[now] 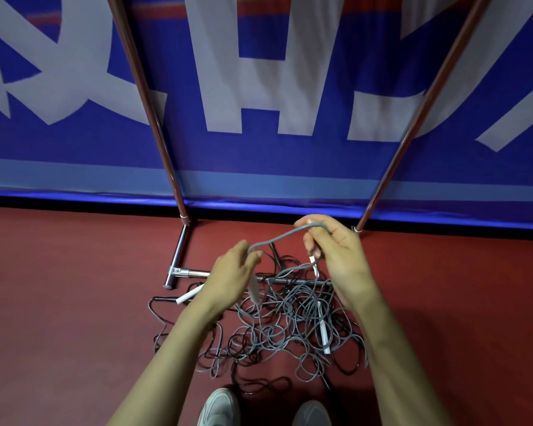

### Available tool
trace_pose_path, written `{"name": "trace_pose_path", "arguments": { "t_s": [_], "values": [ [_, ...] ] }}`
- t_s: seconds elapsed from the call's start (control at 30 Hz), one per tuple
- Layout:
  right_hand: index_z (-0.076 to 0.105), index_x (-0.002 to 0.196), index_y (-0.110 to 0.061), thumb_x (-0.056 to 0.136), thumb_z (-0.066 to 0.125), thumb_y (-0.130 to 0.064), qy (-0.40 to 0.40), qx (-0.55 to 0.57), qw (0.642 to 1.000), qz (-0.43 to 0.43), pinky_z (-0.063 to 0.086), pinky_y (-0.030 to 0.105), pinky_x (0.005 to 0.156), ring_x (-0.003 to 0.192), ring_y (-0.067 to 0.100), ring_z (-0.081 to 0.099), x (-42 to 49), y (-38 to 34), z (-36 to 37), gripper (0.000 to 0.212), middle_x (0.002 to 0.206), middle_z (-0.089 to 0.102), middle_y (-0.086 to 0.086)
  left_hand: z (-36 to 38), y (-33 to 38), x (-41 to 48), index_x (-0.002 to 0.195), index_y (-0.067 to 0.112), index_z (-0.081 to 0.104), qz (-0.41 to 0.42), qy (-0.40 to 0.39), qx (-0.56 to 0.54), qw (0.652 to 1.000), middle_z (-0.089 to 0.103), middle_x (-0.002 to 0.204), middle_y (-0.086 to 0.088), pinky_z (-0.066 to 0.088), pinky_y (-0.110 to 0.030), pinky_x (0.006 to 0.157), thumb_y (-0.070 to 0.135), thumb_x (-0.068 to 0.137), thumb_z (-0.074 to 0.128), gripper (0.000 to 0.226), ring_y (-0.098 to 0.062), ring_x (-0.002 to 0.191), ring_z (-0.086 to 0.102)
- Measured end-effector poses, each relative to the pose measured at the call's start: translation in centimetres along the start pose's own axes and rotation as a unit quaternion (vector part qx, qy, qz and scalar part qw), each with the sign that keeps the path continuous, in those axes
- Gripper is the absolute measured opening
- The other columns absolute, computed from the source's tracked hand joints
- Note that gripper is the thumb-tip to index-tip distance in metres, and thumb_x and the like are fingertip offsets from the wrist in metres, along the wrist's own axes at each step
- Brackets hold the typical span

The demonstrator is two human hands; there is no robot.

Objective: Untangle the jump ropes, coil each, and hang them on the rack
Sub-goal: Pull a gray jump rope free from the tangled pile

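A tangled heap of thin grey and black jump ropes (277, 330) lies on the red floor in front of my feet. White handles stick out of it, one at the left (190, 295) and one at the right (323, 336). My left hand (231, 278) and my right hand (336, 247) are both raised above the heap and shut on the same grey rope (277, 236), which arcs between them. A white handle hangs below each hand. The rack (182, 250) stands just behind the heap, its chrome foot bar on the floor.
Two reddish uprights of the rack (154, 118) slant up to the left and right. Behind them hangs a blue banner (259, 87) with large white letters. My two grey shoes (219, 407) stand at the bottom edge. Red floor spreads left and right.
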State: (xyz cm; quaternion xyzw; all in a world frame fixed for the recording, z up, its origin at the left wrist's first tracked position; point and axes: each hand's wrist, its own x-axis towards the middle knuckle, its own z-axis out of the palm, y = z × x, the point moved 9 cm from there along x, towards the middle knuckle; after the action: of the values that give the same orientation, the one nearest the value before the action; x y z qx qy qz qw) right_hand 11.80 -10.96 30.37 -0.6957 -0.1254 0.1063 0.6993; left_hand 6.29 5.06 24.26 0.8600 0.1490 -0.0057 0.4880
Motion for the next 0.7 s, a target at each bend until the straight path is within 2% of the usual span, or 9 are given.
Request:
{"name": "trace_pose_path", "arguments": {
  "t_s": [0.07, 0.17, 0.2, 0.27, 0.33, 0.47, 0.53, 0.6, 0.7],
  "values": [
    [0.069, 0.088, -0.020, 0.097, 0.046, -0.001, 0.015, -0.017, 1.000, 0.001, 0.036, 0.013, 0.056, 0.054, 0.002, 0.043, 0.1, 0.2, -0.5, 0.031, 0.057, 0.051, -0.009, -1.0, -0.1, 0.0, 0.075, 0.015, 0.041, -0.008, 0.053, -0.052, 0.997, 0.062, 0.071, 0.004, 0.042, -0.018, 0.058, 0.029, 0.101, 0.048, 0.030, -0.005, 0.061, 0.054],
    [0.068, 0.083, -0.023, 0.095, 0.055, -0.006, 0.026, -0.087, 0.996, 0.011, 0.040, 0.015, 0.063, 0.060, -0.001, 0.049, 0.2, 1.3, -1.3, 0.024, 0.058, 0.054, -0.013, -2.2, -0.5, 0.1, 0.077, 0.012, 0.040, 0.007, 0.116, -0.098, 0.988, 0.049, 0.059, 0.004, 0.049, -0.039, 0.058, 0.034, 0.098, 0.052, 0.033, -0.015, 0.052, 0.045],
    [0.068, 0.082, -0.023, 0.095, 0.057, -0.008, 0.022, -0.094, 0.995, 0.025, 0.043, 0.017, 0.067, 0.063, 0.000, 0.051, 0.2, 1.8, -1.3, 0.022, 0.060, 0.055, -0.013, -2.4, -0.8, 0.1, 0.078, 0.014, 0.042, 0.002, 0.118, -0.096, 0.988, 0.046, 0.057, 0.006, 0.047, -0.037, 0.054, 0.033, 0.096, 0.057, 0.030, -0.013, 0.050, 0.042],
    [0.067, 0.082, -0.015, 0.096, 0.054, -0.007, 0.018, -0.027, 0.997, 0.074, 0.053, 0.026, 0.081, 0.072, 0.003, 0.055, 0.0, 2.9, -1.2, 0.021, 0.067, 0.054, -0.007, -1.5, -1.2, 0.3, 0.089, 0.020, 0.051, -0.028, 0.068, -0.106, 0.992, 0.049, 0.055, 0.010, 0.040, -0.026, 0.050, 0.026, 0.086, 0.072, 0.022, -0.005, 0.046, 0.042],
    [0.063, 0.084, -0.006, 0.098, 0.048, -0.003, 0.016, 0.070, 0.991, 0.110, 0.055, 0.035, 0.089, 0.076, 0.004, 0.059, -0.1, 3.1, -0.6, 0.021, 0.071, 0.051, 0.001, 1.0, -1.5, 0.2, 0.100, 0.020, 0.057, -0.068, -0.046, -0.138, 0.987, 0.052, 0.054, 0.011, 0.036, -0.021, 0.049, 0.019, 0.076, 0.082, 0.035, -0.004, 0.044, 0.043],
    [0.062, 0.087, -0.003, 0.100, 0.044, -0.004, 0.011, 0.202, 0.970, 0.133, 0.057, 0.036, 0.085, 0.064, 0.008, 0.055, -0.1, 3.0, 0.5, 0.023, 0.067, 0.051, 0.002, 5.0, -1.5, -0.8, 0.101, 0.020, 0.068, -0.068, -0.171, -0.111, 0.977, 0.052, 0.054, 0.012, 0.036, -0.018, 0.054, 0.024, 0.074, 0.083, 0.031, -0.004, 0.050, 0.046],
    [0.062, 0.087, -0.003, 0.100, 0.043, -0.002, 0.016, 0.220, 0.965, 0.144, 0.056, 0.036, 0.086, 0.064, 0.008, 0.057, 0.0, 3.4, 0.3, 0.023, 0.067, 0.053, 0.002, 5.0, -1.8, -0.5, 0.083, 0.017, 0.071, -0.055, -0.136, -0.102, 0.984, 0.056, 0.053, 0.014, 0.037, -0.016, 0.054, 0.026, 0.082, 0.077, 0.011, -0.001, 0.051, 0.047],
    [0.062, 0.087, -0.005, 0.099, 0.043, -0.001, 0.035, 0.183, 0.971, 0.152, 0.054, 0.035, 0.091, 0.067, 0.009, 0.057, 0.0, 4.2, -0.4, 0.023, 0.070, 0.055, 0.002, 4.1, -2.6, 0.1, 0.070, 0.015, 0.067, -0.051, -0.068, -0.055, 0.995, 0.056, 0.052, 0.011, 0.034, -0.016, 0.048, 0.027, 0.088, 0.071, 0.022, 0.001, 0.043, 0.042],
    [0.062, 0.088, -0.012, 0.097, 0.047, -0.001, 0.050, 0.075, 0.982, 0.165, 0.049, 0.027, 0.093, 0.079, 0.008, 0.060, 0.0, 6.0, -1.5, 0.020, 0.078, 0.061, 0.000, 2.9, -4.6, 0.7, 0.071, 0.010, 0.065, -0.092, 0.004, -0.069, 0.993, 0.056, 0.057, -0.001, 0.030, -0.023, 0.043, 0.026, 0.092, 0.065, 0.027, -0.004, 0.037, 0.036]
  ]
}}
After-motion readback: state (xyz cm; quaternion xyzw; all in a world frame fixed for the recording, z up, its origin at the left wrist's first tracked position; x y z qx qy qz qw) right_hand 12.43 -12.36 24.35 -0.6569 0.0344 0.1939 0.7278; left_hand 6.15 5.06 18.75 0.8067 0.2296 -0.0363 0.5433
